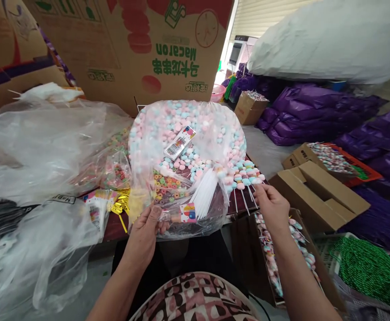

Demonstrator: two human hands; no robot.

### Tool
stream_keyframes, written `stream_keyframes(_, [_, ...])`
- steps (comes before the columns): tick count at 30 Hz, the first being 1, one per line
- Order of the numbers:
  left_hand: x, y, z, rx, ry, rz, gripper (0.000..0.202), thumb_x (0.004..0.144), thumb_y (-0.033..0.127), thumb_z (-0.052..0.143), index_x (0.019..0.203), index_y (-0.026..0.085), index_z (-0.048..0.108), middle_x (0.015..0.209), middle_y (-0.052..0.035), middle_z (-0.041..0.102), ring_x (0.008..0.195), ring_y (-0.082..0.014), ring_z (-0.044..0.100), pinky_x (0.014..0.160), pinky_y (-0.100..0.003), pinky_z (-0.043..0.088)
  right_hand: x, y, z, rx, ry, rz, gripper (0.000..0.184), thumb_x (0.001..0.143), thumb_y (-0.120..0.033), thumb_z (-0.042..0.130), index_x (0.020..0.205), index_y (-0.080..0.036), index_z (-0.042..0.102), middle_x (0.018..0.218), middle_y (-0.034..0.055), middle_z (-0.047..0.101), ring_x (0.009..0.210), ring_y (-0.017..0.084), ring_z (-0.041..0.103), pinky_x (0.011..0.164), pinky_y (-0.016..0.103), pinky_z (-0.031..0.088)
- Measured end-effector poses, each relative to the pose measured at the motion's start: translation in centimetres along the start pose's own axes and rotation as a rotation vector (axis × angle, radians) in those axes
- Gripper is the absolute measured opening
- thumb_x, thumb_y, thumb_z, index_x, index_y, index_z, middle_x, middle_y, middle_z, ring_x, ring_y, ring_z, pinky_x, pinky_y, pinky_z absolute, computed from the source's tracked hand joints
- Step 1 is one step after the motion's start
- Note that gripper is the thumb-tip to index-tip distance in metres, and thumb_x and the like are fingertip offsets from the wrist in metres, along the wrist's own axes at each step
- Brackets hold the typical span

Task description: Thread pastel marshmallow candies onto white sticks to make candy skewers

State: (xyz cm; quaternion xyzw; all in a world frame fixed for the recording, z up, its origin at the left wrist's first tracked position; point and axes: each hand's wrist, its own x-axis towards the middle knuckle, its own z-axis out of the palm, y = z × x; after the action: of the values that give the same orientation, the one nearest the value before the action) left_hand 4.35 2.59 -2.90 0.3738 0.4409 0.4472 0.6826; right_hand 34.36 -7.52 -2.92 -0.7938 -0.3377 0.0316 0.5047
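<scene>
Low at the front of the table, my left hand [148, 220] is closed on one end of a small clear plastic bag with a colourful print [188, 213]. My right hand [271, 203] pinches at the end of a marshmallow stick, beside a row of pink and blue marshmallow skewers [245, 174] whose white sticks point toward me. Between the hands, a bundle of white sticks [206, 194] lies in a big clear bag with loose marshmallows [184, 116] behind it. Orange and green ring candies [166, 185] are near my left hand. A printed packet [180, 142] rests on the marshmallows.
A large Macaron carton [131, 53] stands at the back. Clear plastic bags [47, 147] and gold twist ties [121, 203] are on the left. To the right are an open carton [325, 191], a box of skewers [302, 240], purple packs [315, 111] and a green bundle [375, 263].
</scene>
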Motion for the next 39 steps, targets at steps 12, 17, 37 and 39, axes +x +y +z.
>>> stream_keyframes(12, [0.0,0.8,0.5,-0.371,-0.011,-0.128,0.047,0.066,0.043,0.084,0.071,0.019,0.044,0.044,0.0128,0.029,0.038,-0.0031,0.03,0.046,-0.019,0.037,3.0,3.1,-0.7,-0.779,-0.155,0.1,0.032,0.09,-0.033,0.048,0.091,-0.019,0.078,0.082,0.0124,0.073,0.067,0.024,0.062,0.056,0.031,0.035])
stream_keyframes(17, [-0.4,0.8,0.1,-0.501,-0.032,-0.133,0.044,0.067,0.04,0.084,0.074,0.018,0.047,0.044,0.013,0.029,0.038,-0.0028,0.029,0.045,-0.018,0.035,1.1,2.0,-2.3,-0.265,0.073,-0.037,0.028,0.091,-0.042,0.051,0.083,-0.026,0.073,0.066,0.0066,0.064,0.063,0.026,0.059,0.055,0.037,0.04])
stream_keyframes(37, [-0.2,-0.4,-2.2,-0.3,-0.089,-0.007,0.042,0.073,0.05,0.077,0.068,0.019,0.048,0.041,0.0121,0.032,0.036,-0.0044,0.035,0.05,-0.022,0.042,-4.6,-3.7,0.2,0.257,-0.541,-0.31,0.014,0.085,-0.034,0.069,0.093,-0.029,0.079,0.06,-0.0025,0.065,0.051,0.011,0.059,0.049,0.019,0.052])
stream_keyframes(39, [-0.1,-0.2,-2.5,-0.243,-0.109,0.008,0.043,0.074,0.051,0.075,0.067,0.019,0.048,0.042,0.012,0.032,0.036,-0.0038,0.034,0.05,-0.022,0.041,-4.3,-3.8,-0.1,0.214,-0.575,-0.309,0.016,0.083,-0.039,0.07,0.09,-0.028,0.08,0.061,-0.001,0.068,0.052,0.013,0.062,0.049,0.02,0.054])
